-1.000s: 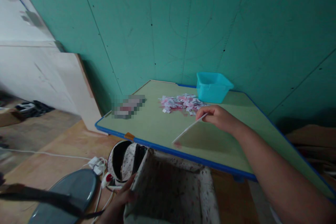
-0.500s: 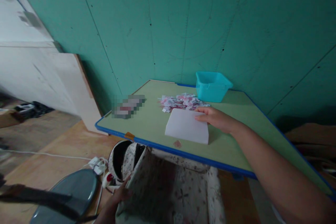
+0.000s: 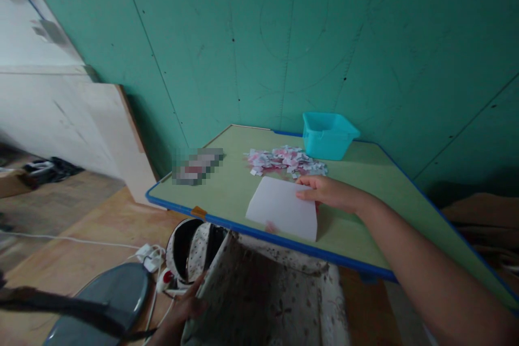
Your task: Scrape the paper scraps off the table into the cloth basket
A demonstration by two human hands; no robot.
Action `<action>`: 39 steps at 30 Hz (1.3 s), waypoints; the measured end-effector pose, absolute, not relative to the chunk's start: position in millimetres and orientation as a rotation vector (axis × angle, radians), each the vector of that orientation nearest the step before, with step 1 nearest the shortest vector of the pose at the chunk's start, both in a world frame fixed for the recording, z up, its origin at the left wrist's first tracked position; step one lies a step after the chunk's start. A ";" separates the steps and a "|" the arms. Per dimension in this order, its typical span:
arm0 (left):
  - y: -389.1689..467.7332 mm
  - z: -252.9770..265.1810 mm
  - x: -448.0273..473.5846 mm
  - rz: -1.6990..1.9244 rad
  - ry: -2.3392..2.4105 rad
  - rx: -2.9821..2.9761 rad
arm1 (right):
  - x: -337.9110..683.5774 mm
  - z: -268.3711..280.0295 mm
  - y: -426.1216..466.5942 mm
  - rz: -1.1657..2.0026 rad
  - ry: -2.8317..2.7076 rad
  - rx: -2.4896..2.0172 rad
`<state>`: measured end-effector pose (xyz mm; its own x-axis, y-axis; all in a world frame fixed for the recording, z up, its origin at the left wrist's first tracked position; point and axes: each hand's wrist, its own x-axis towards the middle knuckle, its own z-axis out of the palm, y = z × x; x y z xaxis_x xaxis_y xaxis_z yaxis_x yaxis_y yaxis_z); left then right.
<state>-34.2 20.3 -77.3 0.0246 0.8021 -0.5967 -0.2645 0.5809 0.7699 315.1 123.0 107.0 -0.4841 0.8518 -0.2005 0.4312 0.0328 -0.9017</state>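
My right hand [image 3: 328, 193] is closed on the right edge of a white sheet of card [image 3: 281, 208], thumb on top. The sheet lies low over the table, close to its front edge. Right at its near edge is a small pinkish scrap [image 3: 270, 226]. A heap of white and pink paper scraps [image 3: 281, 161] lies just beyond the sheet. Below the table front, my left hand [image 3: 188, 305] grips the left rim of a patterned fabric box [image 3: 259, 297], whose open top faces up; most of those fingers are hidden.
A turquoise plastic bin [image 3: 328, 138] stands at the table's back. On the left a blurred-out item [image 3: 198, 166] lies on the green tabletop [image 3: 227, 194]. A round patterned bag [image 3: 194, 251], a power strip [image 3: 151, 257] and a grey stool [image 3: 101, 305] are at lower left.
My right hand has drawn the white card towards the table's front edge and slightly left, so it now reaches the pinkish scrap. My left hand stays on the box rim.
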 end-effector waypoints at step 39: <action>27.7 -86.0 -35.4 0.829 1.175 0.641 | 316.6 118.6 136.4 1.116 -1.002 -1.106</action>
